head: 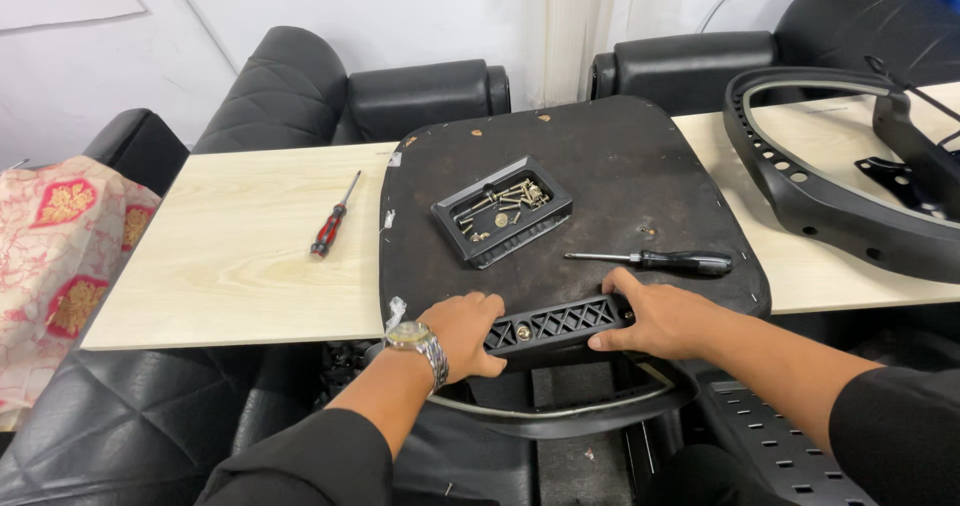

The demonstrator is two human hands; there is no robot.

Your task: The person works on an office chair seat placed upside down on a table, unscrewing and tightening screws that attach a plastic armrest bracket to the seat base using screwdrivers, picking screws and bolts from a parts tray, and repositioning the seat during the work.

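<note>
An upturned black chair seat [610, 181] lies on a pale wooden board [230, 246]. At its near edge sits a black plastic bracket [556, 324] with a lattice pattern and a brass screw. My left hand [462, 332], with a metal wristwatch, grips the bracket's left end. My right hand [655, 318] grips its right end. On the seat rest a black tray of brass screws [502, 209] and a black-handled screwdriver [672, 260] just beyond my right hand.
A red-and-black screwdriver [331, 222] lies on the board to the left. A black chair back frame [835, 181] lies at the right. Black leather armchairs [300, 91] stand behind and below the board. A patterned pink cloth [55, 256] lies at far left.
</note>
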